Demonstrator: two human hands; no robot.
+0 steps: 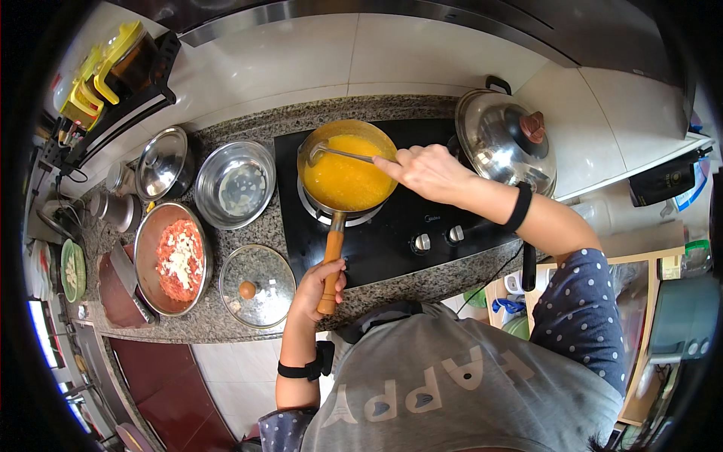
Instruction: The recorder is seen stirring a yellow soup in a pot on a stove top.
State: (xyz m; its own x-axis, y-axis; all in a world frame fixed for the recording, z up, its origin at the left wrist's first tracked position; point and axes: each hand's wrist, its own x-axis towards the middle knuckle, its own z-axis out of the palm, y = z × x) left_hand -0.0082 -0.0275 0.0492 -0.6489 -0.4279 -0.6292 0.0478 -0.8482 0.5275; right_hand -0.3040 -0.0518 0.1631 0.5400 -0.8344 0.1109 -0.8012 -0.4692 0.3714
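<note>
A saucepan (338, 209) stands on the left burner of a black gas hob (373, 254), with a thick orange-yellow liquid (347, 175) in it. Around the pan's wooden handle (332, 248) my left hand (320, 289) is closed. My right hand (426, 172) grips the metal handle of a ladle (344, 153) above the pan's right rim. The ladle's bowl rests at the liquid's upper left, against the inner wall. Beside the hob lies a glass lid (260, 294) with a wooden knob.
Left of the hob are a metal bowl (206, 195) with a little pale liquid, a bowl (141, 282) of minced meat with white bits, a cleaver (127, 274) and a lidded pot (164, 161). A large lidded wok (497, 135) stands at the right, its black handle (528, 268) pointing towards me.
</note>
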